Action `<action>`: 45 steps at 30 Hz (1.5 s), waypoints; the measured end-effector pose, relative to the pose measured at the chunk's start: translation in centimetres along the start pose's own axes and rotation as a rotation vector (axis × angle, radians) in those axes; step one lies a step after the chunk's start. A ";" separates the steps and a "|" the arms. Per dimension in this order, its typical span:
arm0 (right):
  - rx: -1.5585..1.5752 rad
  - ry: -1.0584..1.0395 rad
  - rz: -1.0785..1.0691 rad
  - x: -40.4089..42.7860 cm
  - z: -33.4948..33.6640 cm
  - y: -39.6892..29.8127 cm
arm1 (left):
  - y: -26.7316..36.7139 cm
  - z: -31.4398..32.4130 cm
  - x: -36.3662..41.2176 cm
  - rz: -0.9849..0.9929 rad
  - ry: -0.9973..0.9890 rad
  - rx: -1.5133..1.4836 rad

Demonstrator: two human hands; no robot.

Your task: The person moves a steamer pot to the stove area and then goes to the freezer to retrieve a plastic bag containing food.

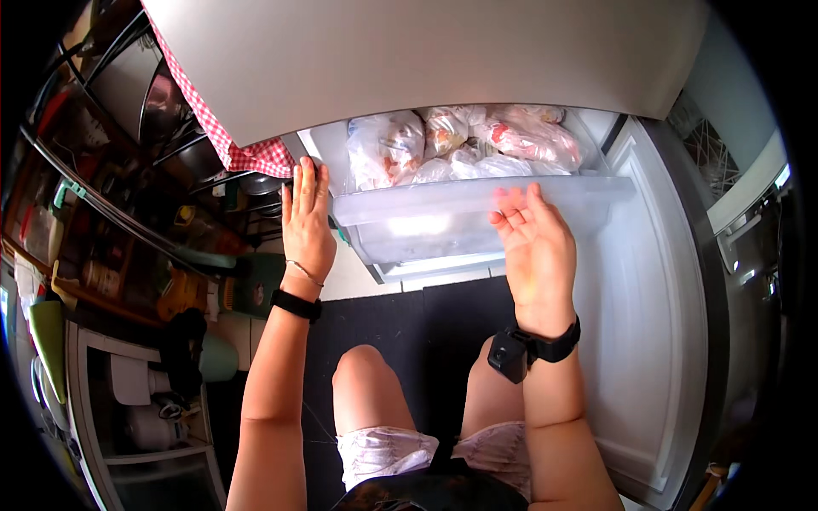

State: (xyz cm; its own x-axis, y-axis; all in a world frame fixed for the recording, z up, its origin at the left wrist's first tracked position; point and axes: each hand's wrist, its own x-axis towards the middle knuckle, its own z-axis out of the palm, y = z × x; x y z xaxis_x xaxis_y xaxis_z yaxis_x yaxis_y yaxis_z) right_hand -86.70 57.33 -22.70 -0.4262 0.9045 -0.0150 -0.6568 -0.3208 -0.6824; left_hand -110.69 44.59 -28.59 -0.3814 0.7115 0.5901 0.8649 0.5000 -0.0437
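Observation:
My left hand (pixel 309 220) lies flat with straight fingers at the left side edge of a refrigerator's open lower freezer compartment, holding nothing. A translucent plastic freezer drawer (pixel 415 207) stands in front of me, pulled partly out. My right hand (pixel 540 255) is at the drawer's front lip, palm up. Some of its fingers show pinkish through the plastic, hooked behind the lip, and the thumb points up. Inside the drawer are several knotted plastic bags of food, among them a bulging white bag (pixel 386 147) and a bag with reddish contents (pixel 533 137).
The closed upper refrigerator door (pixel 422 57) overhangs the drawer. The lower door (pixel 645 319) stands swung open at right. A red checked cloth (pixel 262 156) hangs at left, beside a cluttered rack (pixel 128 217). A dark mat (pixel 383 319) covers the floor under my knees.

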 end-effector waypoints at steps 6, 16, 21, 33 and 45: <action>0.000 0.006 -0.036 -2.1 -0.5 -0.5 | 0.0 0.7 0.2 0.040 0.060 -0.001; -0.039 -0.062 -0.090 -2.0 -0.7 -0.7 | -1.1 2.7 0.8 0.124 0.163 -0.221; -0.089 -0.197 -0.182 -1.5 -1.8 0.0 | -1.4 2.8 0.8 0.099 0.176 -0.225; -0.143 -0.143 -0.160 -1.8 -1.7 -0.5 | -0.9 1.6 1.3 0.055 0.074 -0.116; -0.374 -0.062 -0.090 -2.7 -1.1 -1.9 | -0.4 0.0 2.0 -0.020 0.032 0.077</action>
State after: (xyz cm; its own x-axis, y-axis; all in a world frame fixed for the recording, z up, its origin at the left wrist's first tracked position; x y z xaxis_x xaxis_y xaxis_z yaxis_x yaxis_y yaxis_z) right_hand -83.65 55.82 -22.13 -0.4210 0.9022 0.0935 -0.4260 -0.1057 -0.8985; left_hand -111.81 45.82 -27.40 -0.3867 0.6858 0.6165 0.8292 0.5512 -0.0931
